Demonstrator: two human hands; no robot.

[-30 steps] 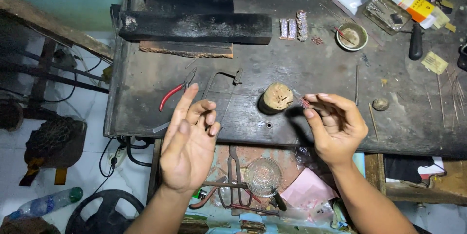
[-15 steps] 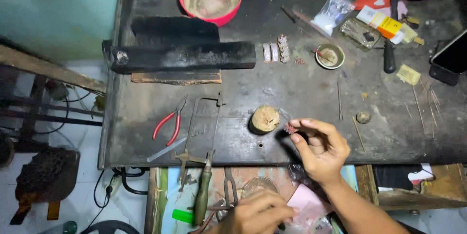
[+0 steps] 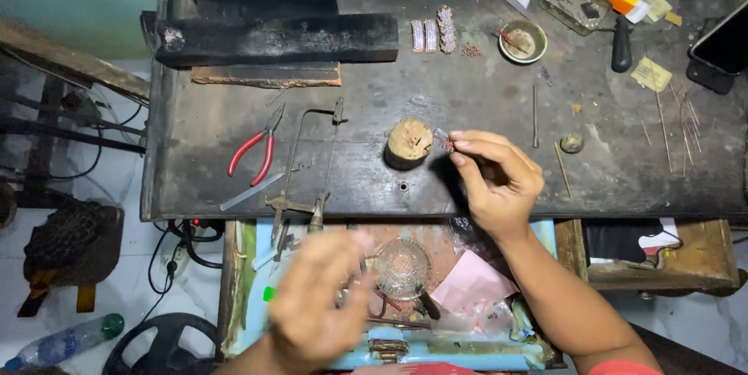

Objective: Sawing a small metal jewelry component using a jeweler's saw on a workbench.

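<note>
My right hand (image 3: 495, 180) is over the dark workbench (image 3: 195, 133), with its fingertips pinched on a tiny reddish jewellery piece (image 3: 448, 143). The piece is held just right of a small round wooden block (image 3: 409, 141). My left hand (image 3: 319, 305) is blurred with motion, low over the open drawer (image 3: 249, 320) under the bench, near a glass dish (image 3: 401, 266). The blur hides whether it holds anything.
Red-handled pliers (image 3: 253, 155) and a jeweller's saw frame (image 3: 308, 160) lie left of the block. Charred black blocks (image 3: 276, 36) sit at the back, with jewelled strips (image 3: 432, 32), a small bowl (image 3: 522, 40) and a phone (image 3: 725, 44) to the right. Pink paper (image 3: 471, 281) lies in the drawer.
My left hand left the benchtop, dropped into the drawer, and is now moving there, blurred. The right hand stays pinched on the small piece beside the wooden block.
</note>
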